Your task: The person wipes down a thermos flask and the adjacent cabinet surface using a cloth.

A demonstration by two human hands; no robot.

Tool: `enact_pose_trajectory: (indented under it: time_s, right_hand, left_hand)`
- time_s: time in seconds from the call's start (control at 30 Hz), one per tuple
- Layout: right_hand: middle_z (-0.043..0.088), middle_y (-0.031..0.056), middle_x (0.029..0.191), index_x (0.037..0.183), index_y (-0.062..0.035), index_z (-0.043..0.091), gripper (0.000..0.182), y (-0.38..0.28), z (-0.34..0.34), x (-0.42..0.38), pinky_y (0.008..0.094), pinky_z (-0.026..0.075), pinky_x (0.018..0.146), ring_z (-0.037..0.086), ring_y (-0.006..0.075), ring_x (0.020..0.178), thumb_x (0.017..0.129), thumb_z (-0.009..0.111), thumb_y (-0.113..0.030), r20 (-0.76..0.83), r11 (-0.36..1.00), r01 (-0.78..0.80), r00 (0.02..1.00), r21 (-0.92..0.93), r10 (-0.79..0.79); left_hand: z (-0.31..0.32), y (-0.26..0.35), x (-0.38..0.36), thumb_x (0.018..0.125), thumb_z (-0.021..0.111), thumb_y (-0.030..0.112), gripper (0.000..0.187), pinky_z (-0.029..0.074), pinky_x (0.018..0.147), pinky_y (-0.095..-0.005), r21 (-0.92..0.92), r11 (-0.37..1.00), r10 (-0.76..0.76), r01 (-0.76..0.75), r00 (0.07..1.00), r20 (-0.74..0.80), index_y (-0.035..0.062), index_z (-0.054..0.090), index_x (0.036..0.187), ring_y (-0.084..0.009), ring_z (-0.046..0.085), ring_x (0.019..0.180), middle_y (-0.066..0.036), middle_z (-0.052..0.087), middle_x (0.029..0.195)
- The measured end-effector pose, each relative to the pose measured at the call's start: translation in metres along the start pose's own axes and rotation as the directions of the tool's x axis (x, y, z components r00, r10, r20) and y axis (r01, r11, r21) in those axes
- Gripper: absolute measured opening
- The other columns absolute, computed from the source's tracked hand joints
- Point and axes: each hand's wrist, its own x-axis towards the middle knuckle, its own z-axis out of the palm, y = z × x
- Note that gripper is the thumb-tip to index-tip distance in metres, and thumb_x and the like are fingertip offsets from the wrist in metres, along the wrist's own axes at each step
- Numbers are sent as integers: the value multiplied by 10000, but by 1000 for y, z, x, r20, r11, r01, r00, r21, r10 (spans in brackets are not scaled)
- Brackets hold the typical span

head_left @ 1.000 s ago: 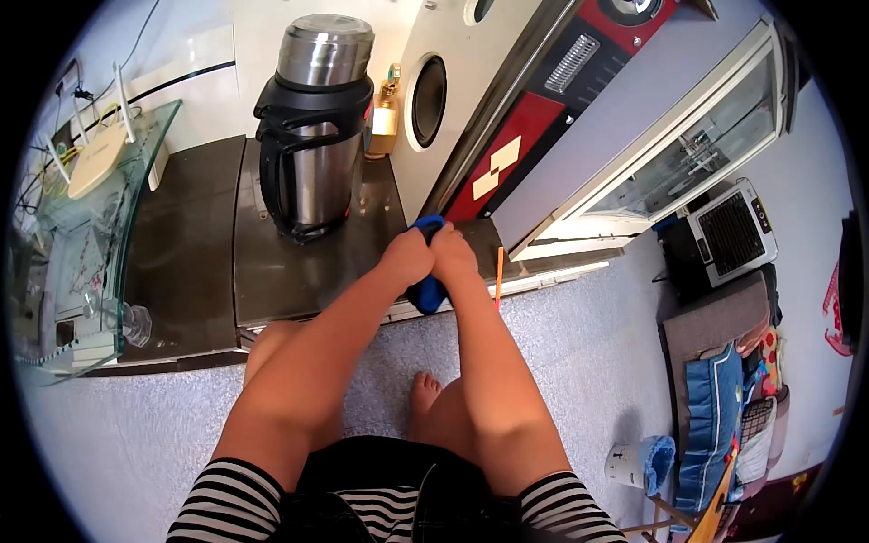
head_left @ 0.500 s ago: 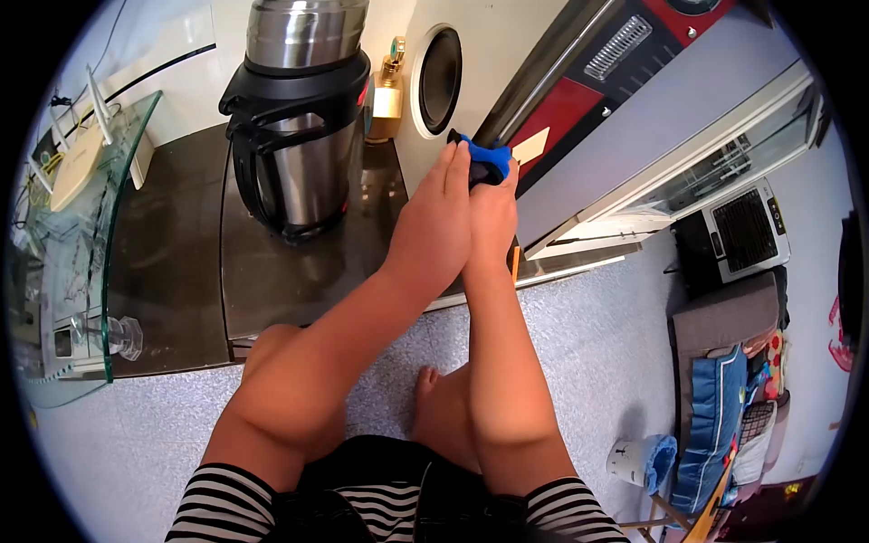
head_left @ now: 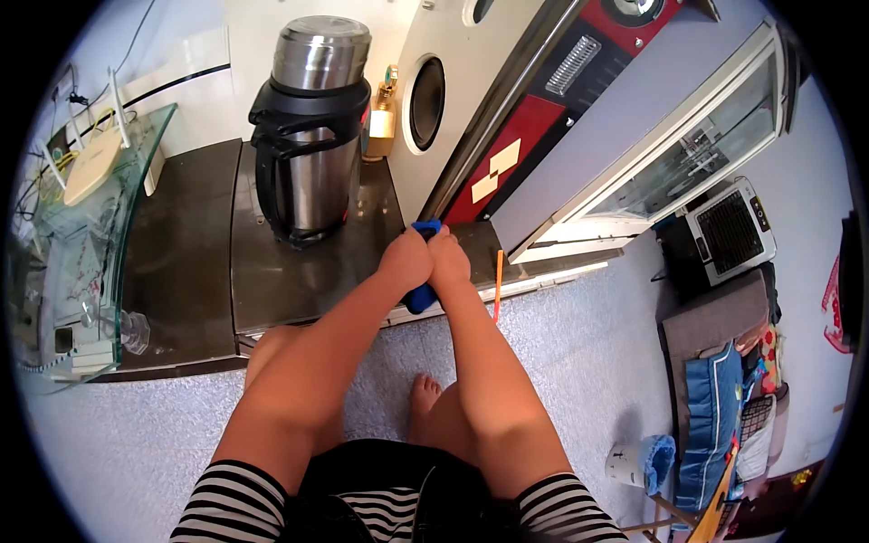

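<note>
Over the front edge of the dark cabinet top (head_left: 299, 290), both of my hands are close together and closed around a blue cloth (head_left: 420, 299). My left hand (head_left: 405, 260) grips it from the left, and my right hand (head_left: 449, 260) grips it from the right. Some blue shows above the fingers and a darker bunched end hangs below them. Its full shape is hidden by the hands. To the left of the hands stands a large steel vacuum flask (head_left: 317, 181) with a black handle, upright and untouched.
A gold bottle (head_left: 381, 127) stands behind the flask, next to a white speaker panel (head_left: 407, 172). A glass shelf (head_left: 118, 262) with a router (head_left: 93, 167) is at left. An orange stick (head_left: 499, 285) is by the cabinet edge. A bin (head_left: 638, 462) stands on the floor at right.
Both hands have come down and nearer to my body with the blue cloth, away from the red and black panel. The view has shifted, showing more of the flask's top.
</note>
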Motion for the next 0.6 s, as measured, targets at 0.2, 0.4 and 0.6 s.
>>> enact_pose_trajectory:
  time_s: [0.2, 0.4, 0.6]
  right_hand:
    - [584, 250, 1205, 1255, -3, 459, 400, -26, -56, -32, 510, 549, 877, 652, 448, 1052, 939, 585, -214, -228, 996, 93, 970, 11, -88]
    - [580, 206, 1159, 1179, -49, 462, 299, -44, -67, -17, 523, 532, 811, 627, 462, 1001, 965, 554, -236, -575, 950, 259, 810, 175, -115]
    - [583, 219, 1213, 1159, -63, 437, 305, -47, -61, -9, 542, 527, 825, 638, 464, 1014, 991, 522, -302, -468, 935, 166, 884, 314, 0]
  left_hand:
    - [-23, 36, -36, 943, 486, 78, 555, 443, 1048, -468, -119, 936, 287, -332, 913, -290, -87, 368, 1460, -464, 523, 1271, -344, 487, 1408]
    - [-34, 48, -26, 964, 482, 28, 578, 402, 1110, -444, 28, 850, 483, -526, 757, -439, -61, 316, 1511, -413, 474, 1356, -301, 408, 1510]
    - [-33, 48, -14, 944, 517, 36, 554, 442, 1068, -445, 18, 919, 367, -393, 841, -397, -66, 369, 1468, -431, 504, 1311, -286, 454, 1471]
